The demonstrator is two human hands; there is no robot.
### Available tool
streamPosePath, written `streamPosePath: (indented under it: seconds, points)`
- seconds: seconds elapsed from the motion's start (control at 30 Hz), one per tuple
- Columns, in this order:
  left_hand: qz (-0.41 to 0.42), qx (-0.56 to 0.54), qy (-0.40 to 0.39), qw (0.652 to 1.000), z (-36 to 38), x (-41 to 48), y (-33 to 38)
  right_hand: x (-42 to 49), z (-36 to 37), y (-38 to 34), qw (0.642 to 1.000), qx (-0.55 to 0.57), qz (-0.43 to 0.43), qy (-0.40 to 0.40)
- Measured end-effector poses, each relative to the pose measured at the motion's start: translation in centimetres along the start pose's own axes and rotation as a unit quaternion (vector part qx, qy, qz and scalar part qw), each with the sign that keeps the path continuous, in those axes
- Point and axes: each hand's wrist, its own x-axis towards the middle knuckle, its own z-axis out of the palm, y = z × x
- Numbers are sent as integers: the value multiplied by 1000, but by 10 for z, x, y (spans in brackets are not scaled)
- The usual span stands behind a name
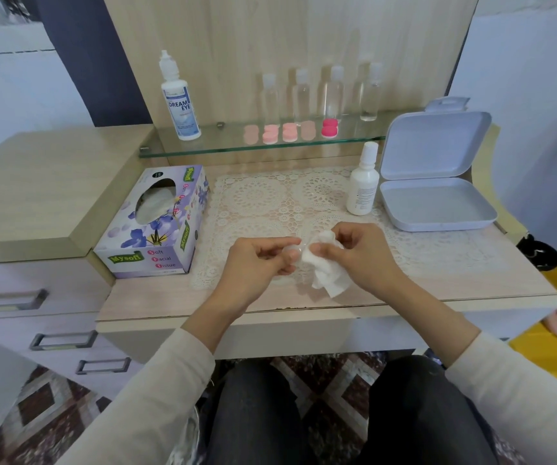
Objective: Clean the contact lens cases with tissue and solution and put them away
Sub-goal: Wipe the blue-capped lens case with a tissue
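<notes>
My left hand [260, 260] pinches a small clear contact lens case part [291, 251] between thumb and fingers over the lace mat. My right hand [354, 253] grips a crumpled white tissue [324, 263] and presses it against that part. Several pink lens cases [272, 132] and a bright magenta one [330, 127] lie in a row on the glass shelf [203, 147]. A large solution bottle [180, 102] stands at the shelf's left end. A smaller white bottle [362, 182] stands on the desk beside an open white storage box [438, 203].
A purple tissue box [156, 226] sits on the desk to the left of my hands. Several clear empty bottles [334, 92] stand at the back of the shelf. A lace mat [257, 199] covers the desk middle. Drawers [62, 340] lie lower left.
</notes>
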Motion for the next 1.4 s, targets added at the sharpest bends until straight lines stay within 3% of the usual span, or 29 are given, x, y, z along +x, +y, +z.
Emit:
streamPosePath:
  seconds: [0.27, 0.57, 0.87, 1.2, 1.4]
  points:
    - [-8, -8, 8, 1000, -5, 0, 4, -1, -5, -2, 998, 41, 9, -55]
    - [-6, 2, -6, 1000, -1, 0, 0, 1, 5, 0, 999, -33, -8, 19]
    - [-2, 3, -1, 1000, -6, 3, -1, -2, 0, 0, 999, 2, -8, -36]
    - [16, 17, -23, 999, 0, 1, 0, -2, 9, 0, 997, -44, -21, 66]
    - [12, 21, -1, 1000, 0, 3, -4, -1, 1, 3, 999, -8, -14, 32]
